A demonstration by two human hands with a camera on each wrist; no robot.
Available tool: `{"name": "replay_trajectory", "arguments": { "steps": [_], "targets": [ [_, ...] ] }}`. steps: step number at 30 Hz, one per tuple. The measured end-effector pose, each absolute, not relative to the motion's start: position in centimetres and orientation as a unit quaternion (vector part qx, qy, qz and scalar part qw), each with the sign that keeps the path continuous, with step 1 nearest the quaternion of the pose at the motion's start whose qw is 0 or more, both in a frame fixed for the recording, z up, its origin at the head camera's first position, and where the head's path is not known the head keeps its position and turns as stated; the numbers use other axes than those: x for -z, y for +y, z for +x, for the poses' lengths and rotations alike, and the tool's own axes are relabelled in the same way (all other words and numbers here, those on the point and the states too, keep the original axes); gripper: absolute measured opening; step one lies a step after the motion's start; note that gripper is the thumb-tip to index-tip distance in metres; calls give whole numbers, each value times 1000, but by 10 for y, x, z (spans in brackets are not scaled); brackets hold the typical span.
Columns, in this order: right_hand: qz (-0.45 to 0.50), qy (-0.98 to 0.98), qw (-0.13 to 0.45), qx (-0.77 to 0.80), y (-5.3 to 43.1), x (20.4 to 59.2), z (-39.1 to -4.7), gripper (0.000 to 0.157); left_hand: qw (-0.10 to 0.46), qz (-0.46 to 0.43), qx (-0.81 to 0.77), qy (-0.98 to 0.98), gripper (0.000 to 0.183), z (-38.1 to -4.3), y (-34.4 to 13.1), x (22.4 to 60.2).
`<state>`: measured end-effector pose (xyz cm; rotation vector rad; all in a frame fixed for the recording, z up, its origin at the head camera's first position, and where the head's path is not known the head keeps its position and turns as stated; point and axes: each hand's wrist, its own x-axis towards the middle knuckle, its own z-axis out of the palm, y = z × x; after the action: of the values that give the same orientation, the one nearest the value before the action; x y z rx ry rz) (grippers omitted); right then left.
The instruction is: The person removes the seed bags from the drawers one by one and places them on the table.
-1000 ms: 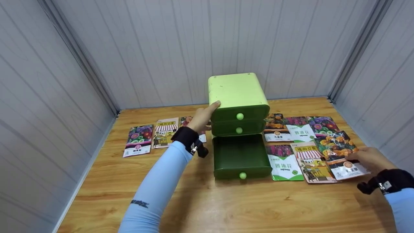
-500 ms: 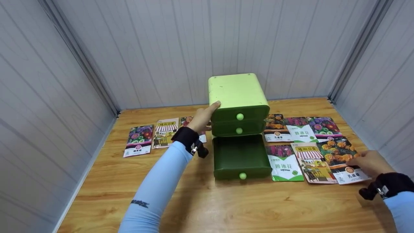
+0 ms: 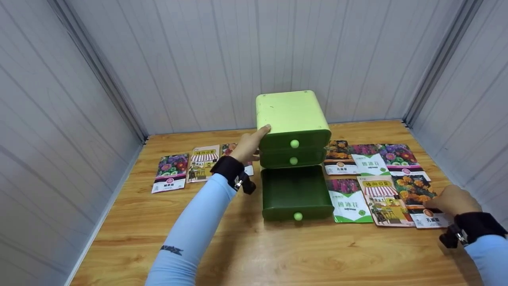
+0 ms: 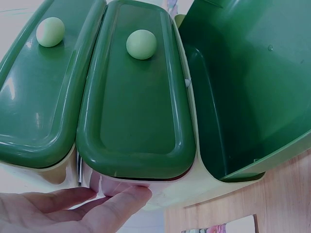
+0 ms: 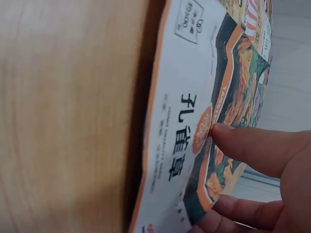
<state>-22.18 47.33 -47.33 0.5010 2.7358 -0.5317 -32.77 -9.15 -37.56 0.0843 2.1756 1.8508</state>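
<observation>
At the middle of the table stands a small green chest of drawers (image 3: 291, 111) with its bottom drawer (image 3: 293, 188) pulled out and the upper two drawers shut. My left hand (image 3: 248, 147) rests on its upper left side, thumb on the top edge. In the left wrist view, the fingers (image 4: 114, 206) lie nearly straight against the pale side wall. At the right, my right hand (image 3: 456, 202) pinches an orange-flower seed packet (image 3: 416, 194) by its right edge. The right wrist view has the thumb (image 5: 243, 145) across the packet's front, with the other fingers at its edge.
Beside the held packet lie a yellow shop-picture packet (image 3: 385, 202) and a green-and-white packet (image 3: 349, 202). Several more packets, including a purple-flower one (image 3: 401, 157), form a row behind. Left of the chest lie a purple-flower packet (image 3: 170, 172) and others. Panel walls (image 3: 198, 71) enclose the table.
My right hand has brought the orange-flower packet down and towards me, uncovering more of the purple-flower and yellow packets. The left hand and chest of drawers stay where they were.
</observation>
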Motion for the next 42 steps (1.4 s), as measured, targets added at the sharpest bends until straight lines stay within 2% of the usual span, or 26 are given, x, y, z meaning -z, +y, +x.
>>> {"name": "replay_trajectory", "arguments": {
  "steps": [6, 10, 17, 21, 27, 34, 42],
  "targets": [
    [149, 959, 137, 196, 472, 472, -226, 46, 145, 30, -642, 753, 65, -327, -92, 375],
    [136, 962, 110, 211, 467, 463, -229, 45, 146, 34, -639, 754, 67, -327, -92, 375],
    [93, 970, 64, 213, 451, 443, -231, 78, 145, 20, -641, 754, 64, -328, -92, 375],
    [62, 974, 46, 213, 438, 434, -236, 77, 142, 16, -640, 755, 58, -329, -91, 375],
    [33, 974, -6, 222, 410, 423, -244, 58, 142, 23, -636, 758, 58, -329, -92, 375],
    [5, 972, -13, 236, 368, 410, -252, 64, 137, 25, -639, 756, 56, -327, -92, 375],
    [-29, 967, -16, 251, 320, 398, -251, 58, 141, 27, -639, 756, 58, -326, -92, 374]
  ]
}}
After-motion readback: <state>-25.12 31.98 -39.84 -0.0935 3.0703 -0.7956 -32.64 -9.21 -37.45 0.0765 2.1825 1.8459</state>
